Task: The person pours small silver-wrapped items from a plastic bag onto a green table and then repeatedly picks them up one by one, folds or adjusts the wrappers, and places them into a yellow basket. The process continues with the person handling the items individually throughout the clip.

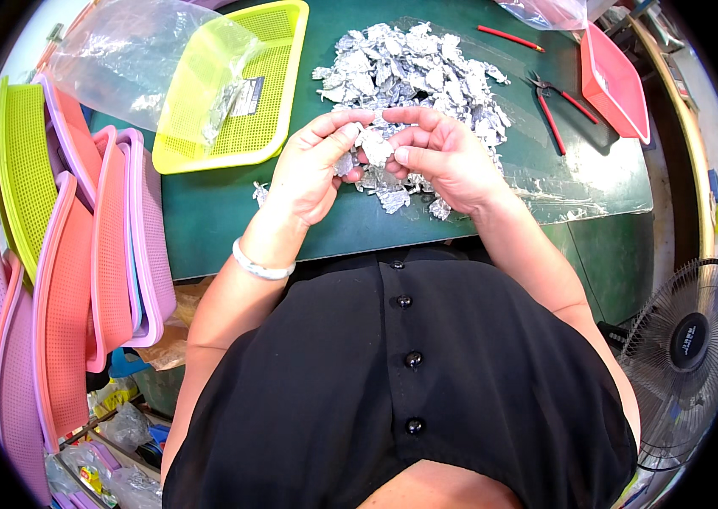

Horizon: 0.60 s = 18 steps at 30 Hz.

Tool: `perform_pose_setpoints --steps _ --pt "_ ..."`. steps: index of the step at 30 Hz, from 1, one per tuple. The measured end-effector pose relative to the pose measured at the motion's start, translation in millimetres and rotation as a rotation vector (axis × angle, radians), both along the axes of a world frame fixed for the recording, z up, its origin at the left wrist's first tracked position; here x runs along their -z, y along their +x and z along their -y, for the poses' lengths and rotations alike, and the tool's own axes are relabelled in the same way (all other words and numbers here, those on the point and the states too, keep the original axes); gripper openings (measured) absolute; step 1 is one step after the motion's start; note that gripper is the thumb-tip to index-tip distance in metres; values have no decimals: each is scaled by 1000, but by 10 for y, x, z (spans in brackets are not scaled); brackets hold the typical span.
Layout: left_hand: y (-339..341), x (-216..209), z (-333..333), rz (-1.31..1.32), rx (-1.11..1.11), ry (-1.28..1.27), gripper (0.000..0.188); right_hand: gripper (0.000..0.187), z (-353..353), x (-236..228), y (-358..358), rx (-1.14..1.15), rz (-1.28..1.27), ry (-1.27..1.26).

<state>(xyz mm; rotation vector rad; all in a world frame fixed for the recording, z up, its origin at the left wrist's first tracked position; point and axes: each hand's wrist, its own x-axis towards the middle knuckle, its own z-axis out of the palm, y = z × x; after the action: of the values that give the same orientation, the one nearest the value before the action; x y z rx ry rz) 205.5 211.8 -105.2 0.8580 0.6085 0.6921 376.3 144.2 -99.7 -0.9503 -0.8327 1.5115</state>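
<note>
Through the head view I find the silvery piece (376, 146) held up between two hands, over the near side of a heap of crumpled silvery bits (414, 72) around the middle of the green desk (232, 216). My guess is that the heap sits there so both hands reach it easily, with the yellow-green basket (295, 59) by the left edge and the pliers (551, 125) and pink tray (618, 93) toward the right edge, out of the way. The left hand (315, 165) pinches between thumb and forefinger; the right hand (444, 161) grips with bent fingers and thumb, presumably because something so small suits fingertips. Whether they share one piece or hold two, I cannot tell. Both forearms slant inward across the near edge, elbows wide.
</note>
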Motion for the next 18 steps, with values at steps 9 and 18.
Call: perform_pose_setpoints --steps 9,18 --pt "-6 9 -15 37 37 6 16 38 19 -29 -3 -14 -24 10" --pt "-13 -3 9 91 8 -158 19 39 -4 -16 -43 6 50 2"
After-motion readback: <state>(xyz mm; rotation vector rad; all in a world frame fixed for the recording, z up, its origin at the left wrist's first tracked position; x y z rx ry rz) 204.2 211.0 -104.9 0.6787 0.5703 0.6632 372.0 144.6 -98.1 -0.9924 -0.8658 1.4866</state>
